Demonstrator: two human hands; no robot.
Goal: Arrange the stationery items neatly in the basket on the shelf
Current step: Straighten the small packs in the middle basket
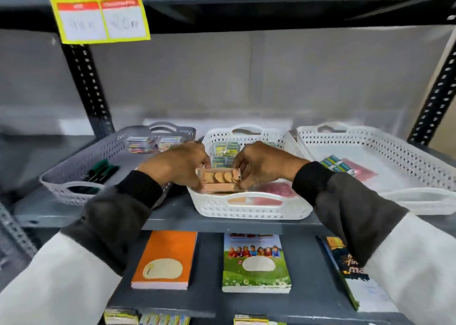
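Observation:
A white perforated basket (249, 210) stands at the middle of the shelf. Both hands hold a small orange-tan stationery pack (218, 179) at the basket's front left corner. My left hand (177, 163) grips its left end and my right hand (261, 163) grips its right end. Behind the pack, green-yellow packets (225, 149) lie in the basket's back half. A pink packet (278, 189) lies at the front right, partly hidden by my right wrist.
A grey basket (74, 169) with green markers (102, 169) and colourful packs stands to the left. Another white basket (385, 152) with blue-green and pink packets stands to the right. Notebooks (165, 260) lie on the lower shelf. Black shelf uprights stand at both sides.

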